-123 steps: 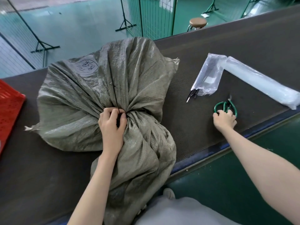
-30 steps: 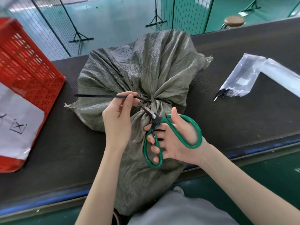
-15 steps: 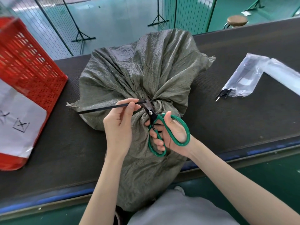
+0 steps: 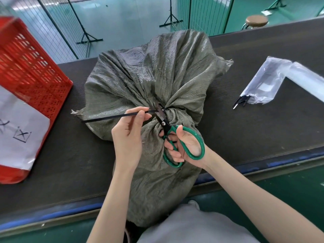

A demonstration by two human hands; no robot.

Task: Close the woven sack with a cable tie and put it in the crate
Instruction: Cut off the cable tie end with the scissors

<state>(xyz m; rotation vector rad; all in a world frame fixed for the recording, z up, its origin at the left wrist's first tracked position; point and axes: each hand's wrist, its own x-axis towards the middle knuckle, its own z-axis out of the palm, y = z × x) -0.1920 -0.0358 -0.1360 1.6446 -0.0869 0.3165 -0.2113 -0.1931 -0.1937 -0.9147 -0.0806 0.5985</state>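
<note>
A full grey-green woven sack (image 4: 157,76) lies on the dark belt, its neck gathered and bound by a black cable tie (image 4: 108,118) whose long tail sticks out to the left. My left hand (image 4: 129,135) pinches that tail near the neck and holds it taut. My right hand (image 4: 182,146) grips green-handled scissors (image 4: 175,135), fingers through the loops. The blades sit around the tail right beside the tie's head. The red crate (image 4: 29,71) stands at the left, a white paper sheet on its side.
A clear plastic bag (image 4: 268,83) with several spare black cable ties poking out lies on the belt (image 4: 245,128) at the right. Wire fence panels and a round stool (image 4: 256,21) stand beyond the belt. The sack's loose end hangs over the near edge.
My right hand picked up the scissors and brought them to the sack's neck. Within the last second the blades have moved onto the tie's tail and the handles have come closer together.
</note>
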